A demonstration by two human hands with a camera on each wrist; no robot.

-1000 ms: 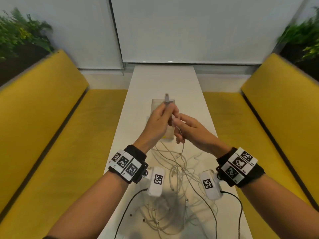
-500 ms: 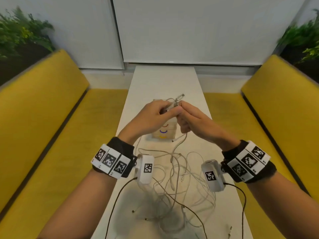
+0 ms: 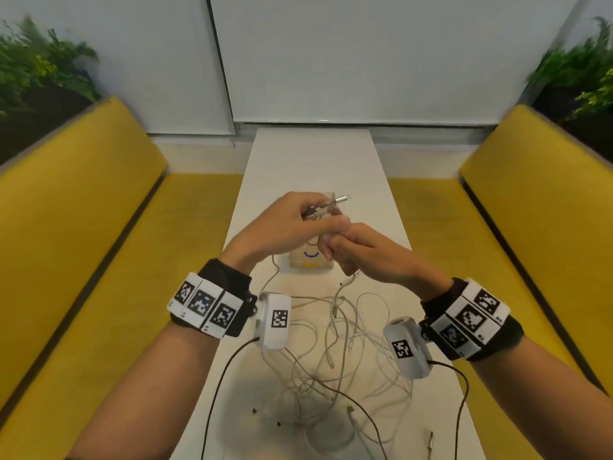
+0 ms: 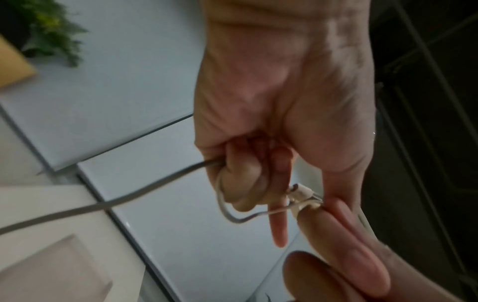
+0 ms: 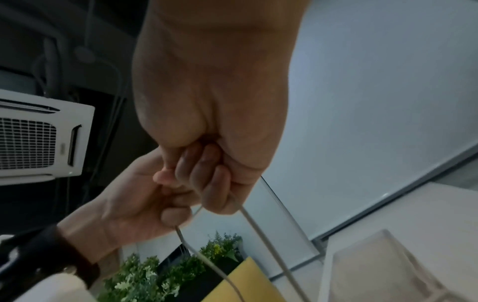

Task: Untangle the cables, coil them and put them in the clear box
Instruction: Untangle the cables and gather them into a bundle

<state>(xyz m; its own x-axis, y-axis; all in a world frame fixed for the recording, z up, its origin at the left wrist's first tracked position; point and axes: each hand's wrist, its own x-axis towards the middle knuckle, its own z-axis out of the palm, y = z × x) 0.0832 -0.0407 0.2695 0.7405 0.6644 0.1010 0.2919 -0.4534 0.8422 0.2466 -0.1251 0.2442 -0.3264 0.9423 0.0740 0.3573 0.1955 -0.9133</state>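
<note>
Yellow benches flanked the table (image 3: 311,154). We found both hands, left hand (image 3: 285,227) and right hand (image 3: 361,254), gripping one cable (image 3: 328,205) above the clear box (image 3: 306,260); the tangle (image 3: 331,360) remained unsorted, nothing visibly boxed.

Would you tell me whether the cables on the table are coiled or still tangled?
Still tangled: the white cables sprawl in crossing loops on the table.

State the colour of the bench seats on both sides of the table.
Yellow; the bench seats show best in the head view.
</note>
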